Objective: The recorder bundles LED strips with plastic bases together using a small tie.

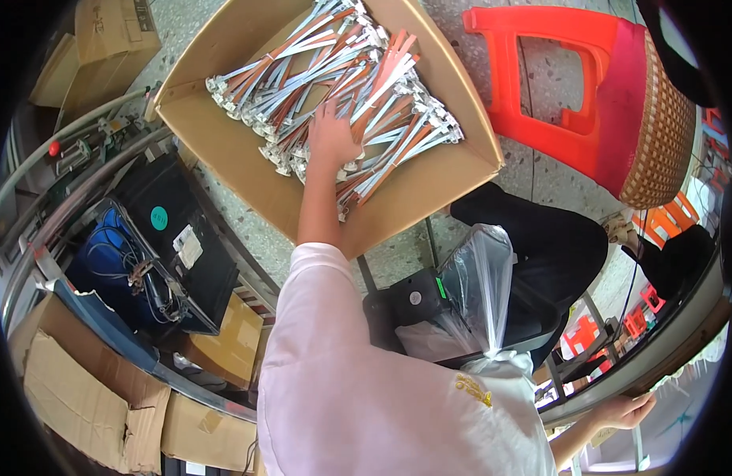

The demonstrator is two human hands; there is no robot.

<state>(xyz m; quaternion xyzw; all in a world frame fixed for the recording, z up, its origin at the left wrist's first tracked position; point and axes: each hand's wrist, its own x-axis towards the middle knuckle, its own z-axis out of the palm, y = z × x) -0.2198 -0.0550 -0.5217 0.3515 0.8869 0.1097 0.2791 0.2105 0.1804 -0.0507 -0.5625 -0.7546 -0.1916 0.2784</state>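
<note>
Note strips (388,75), likely light and pliable; take mid-length, sparing white ends (448,127). Cannot tell fingers' closure on left hand (334,141) or right hand (620,411).

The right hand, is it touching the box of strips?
Apart: the head view shows the right hand at lower right, the box of strips up top, a dark trouser leg between.

Cable bundles (394,67), seemingly, inside box (429,186)

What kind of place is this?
Probably a workshop or small factory: a big brown cardboard box holds many thin orange-and-white strips with whitish ends, and another brown cardboard carton stands at upper left.
</note>
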